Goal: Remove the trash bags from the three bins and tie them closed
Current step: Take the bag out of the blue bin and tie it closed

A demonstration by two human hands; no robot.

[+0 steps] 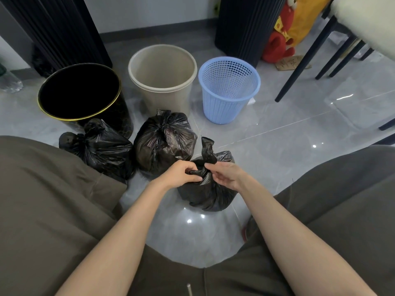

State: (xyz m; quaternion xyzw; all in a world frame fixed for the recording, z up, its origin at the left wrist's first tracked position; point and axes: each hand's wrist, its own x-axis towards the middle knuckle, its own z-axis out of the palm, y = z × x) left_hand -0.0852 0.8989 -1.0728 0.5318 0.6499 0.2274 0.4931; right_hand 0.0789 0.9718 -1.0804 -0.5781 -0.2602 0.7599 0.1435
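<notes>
Three bins stand in a row on the floor: a black bin with a gold rim (53,116), a beige bin (164,99) and a blue mesh bin (222,103). None holds a bag. Two knotted black trash bags lie in front of them, one at the left (102,148) and one in the middle (164,142). A third black bag (209,193) sits between my knees. My left hand (181,175) pinches one twisted end of its neck. My right hand (226,174) pinches the other end, which sticks up above the knot.
Grey glossy tiled floor (288,135) spreads to the right. Black chair legs (303,60) stand at the right back, with a red and yellow plush toy (284,35) behind them. Dark ribbed panels (64,28) stand at the back. My knees frame the lower view.
</notes>
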